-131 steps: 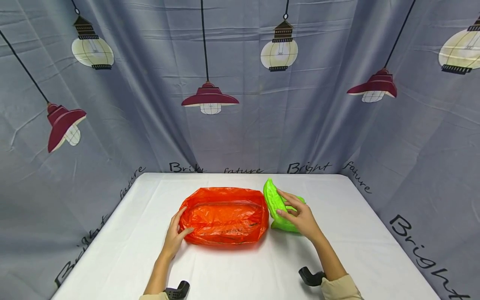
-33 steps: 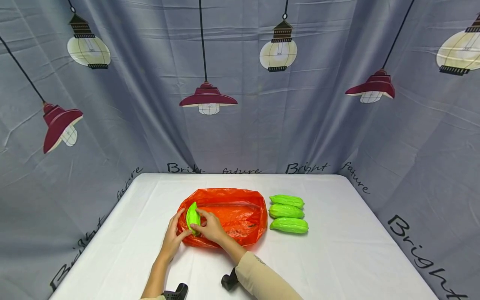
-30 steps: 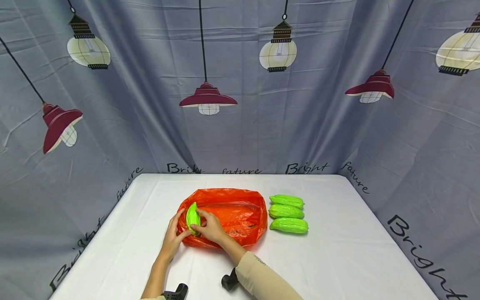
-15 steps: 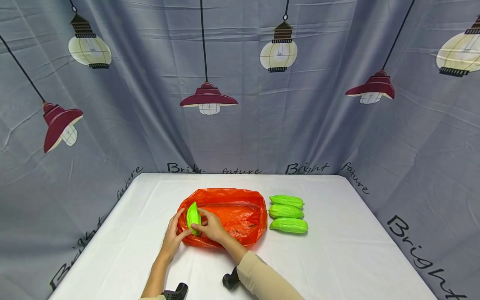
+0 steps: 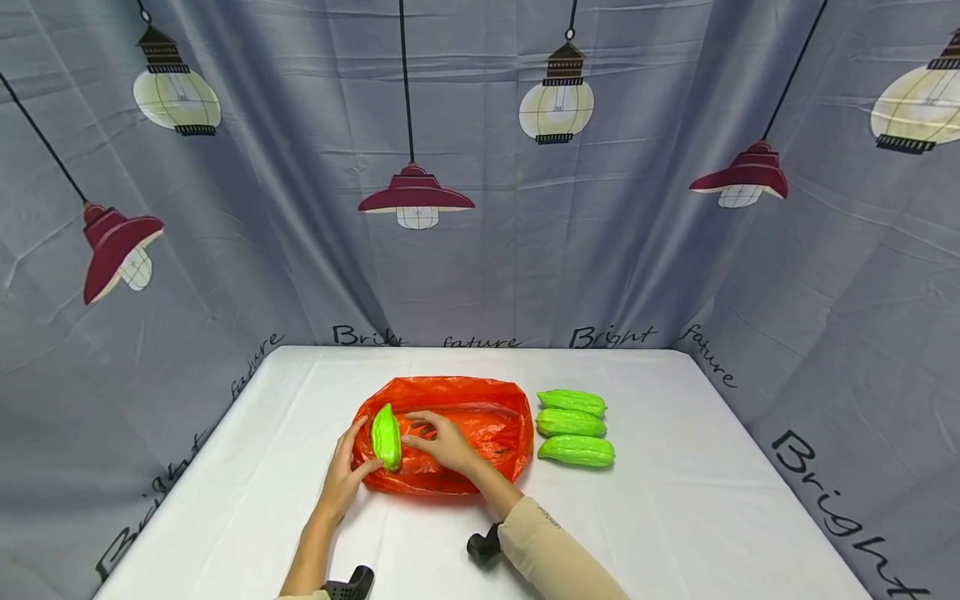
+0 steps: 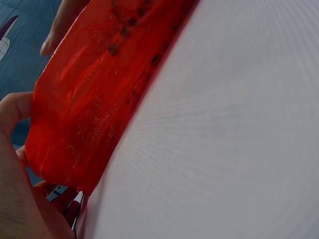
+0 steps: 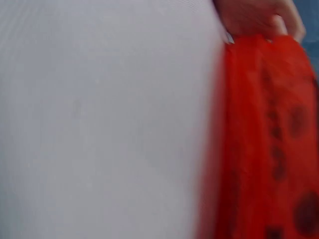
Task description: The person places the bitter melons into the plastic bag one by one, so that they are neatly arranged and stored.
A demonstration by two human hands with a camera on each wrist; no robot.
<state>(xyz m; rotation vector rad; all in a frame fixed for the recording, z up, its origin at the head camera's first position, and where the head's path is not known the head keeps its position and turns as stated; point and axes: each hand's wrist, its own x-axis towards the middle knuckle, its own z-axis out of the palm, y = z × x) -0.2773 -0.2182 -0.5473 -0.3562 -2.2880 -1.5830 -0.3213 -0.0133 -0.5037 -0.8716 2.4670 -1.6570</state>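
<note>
An open red plastic bag (image 5: 442, 480) lies on the white table, its mouth spread wide. My left hand (image 5: 343, 477) grips the bag's left edge; in the left wrist view the thumb lies over the rim of the bag (image 6: 89, 114). Inside the bag, at its left end, a ridged green bitter melon (image 5: 386, 437) leans lengthwise away from me, right beside the left hand. My right hand (image 5: 447, 446) is over the bag's middle, thumb and fingers parted, with nothing between them, to the right of that melon. In the right wrist view the bag (image 7: 269, 129) is blurred.
Three more green bitter melons lie in a column right of the bag: a far one (image 5: 572, 402), a middle one (image 5: 571, 422) and a near one (image 5: 577, 451). Grey curtains (image 5: 480, 275) with printed lamps surround the table (image 5: 675, 500).
Earlier my right hand was at the melons on the right, then held one in the bag's left end. Now it has let go of that melon and moved right. The left hand stays put.
</note>
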